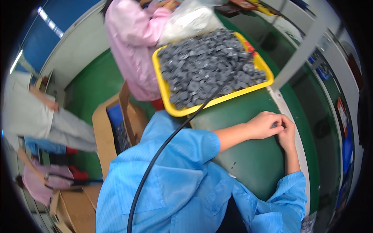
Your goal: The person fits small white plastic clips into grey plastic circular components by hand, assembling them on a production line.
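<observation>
My left hand and my right hand meet over the green tabletop, close to its pale right edge. Their fingers are bent and pressed together around a small dark grey part, of which only a sliver shows between them. The rest of it is covered by my fingers. Beyond my hands stands a yellow tray heaped with grey, roundish plastic parts.
A black cable crosses the view in front of me. Left of me stand open cardboard boxes, one with dark parts inside. A co-worker in pink is beside the tray, near a clear plastic bag. Others are farther left. A grey post rises at right.
</observation>
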`<state>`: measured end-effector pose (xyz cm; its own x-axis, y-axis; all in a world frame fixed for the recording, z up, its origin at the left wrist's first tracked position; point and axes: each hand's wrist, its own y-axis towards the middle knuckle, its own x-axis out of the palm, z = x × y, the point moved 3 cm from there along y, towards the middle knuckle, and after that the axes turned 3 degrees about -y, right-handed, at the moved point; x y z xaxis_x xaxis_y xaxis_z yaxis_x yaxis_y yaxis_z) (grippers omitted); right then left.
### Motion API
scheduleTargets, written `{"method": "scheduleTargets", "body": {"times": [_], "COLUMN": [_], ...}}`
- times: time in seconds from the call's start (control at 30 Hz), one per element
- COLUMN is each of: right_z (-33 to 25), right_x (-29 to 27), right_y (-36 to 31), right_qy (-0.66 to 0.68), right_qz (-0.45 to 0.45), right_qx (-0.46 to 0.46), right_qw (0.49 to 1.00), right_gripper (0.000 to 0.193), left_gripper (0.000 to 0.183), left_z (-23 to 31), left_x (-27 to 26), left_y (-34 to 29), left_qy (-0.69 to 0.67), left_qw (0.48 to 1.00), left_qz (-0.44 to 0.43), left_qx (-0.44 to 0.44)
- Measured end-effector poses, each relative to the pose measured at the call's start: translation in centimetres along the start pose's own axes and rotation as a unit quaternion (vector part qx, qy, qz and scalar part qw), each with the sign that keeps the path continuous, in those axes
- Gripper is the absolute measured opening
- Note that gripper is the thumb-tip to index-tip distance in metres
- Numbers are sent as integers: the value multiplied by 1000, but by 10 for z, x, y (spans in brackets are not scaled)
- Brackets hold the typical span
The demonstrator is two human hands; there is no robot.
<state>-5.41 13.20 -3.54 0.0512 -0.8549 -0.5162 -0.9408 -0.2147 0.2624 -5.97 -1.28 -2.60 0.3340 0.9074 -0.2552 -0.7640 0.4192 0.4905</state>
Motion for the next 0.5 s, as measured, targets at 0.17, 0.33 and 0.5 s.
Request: {"method": "scheduleTargets", "body": {"times": [0.17, 0.33, 0.5], "right_z": [14, 22, 25], "right_x": [-2, -6, -6], "right_y": [1, -2, 0], "right_qy": [-35, -15, 6], "right_qz": [-14, -9, -28], "right_qx": [4, 11, 9], "right_qw": [999, 1000, 1000], "right_gripper": [19, 19, 19], "left_gripper": [22, 19, 19], "left_z": [-8, -12, -10], "left_x": [3, 10, 6], "left_y": [-2, -2, -4], "left_qy": [12, 27, 18], "left_qw": [1000, 999, 999], "left_qz": [-15, -14, -11], "left_qx": [-11, -17, -34]}}
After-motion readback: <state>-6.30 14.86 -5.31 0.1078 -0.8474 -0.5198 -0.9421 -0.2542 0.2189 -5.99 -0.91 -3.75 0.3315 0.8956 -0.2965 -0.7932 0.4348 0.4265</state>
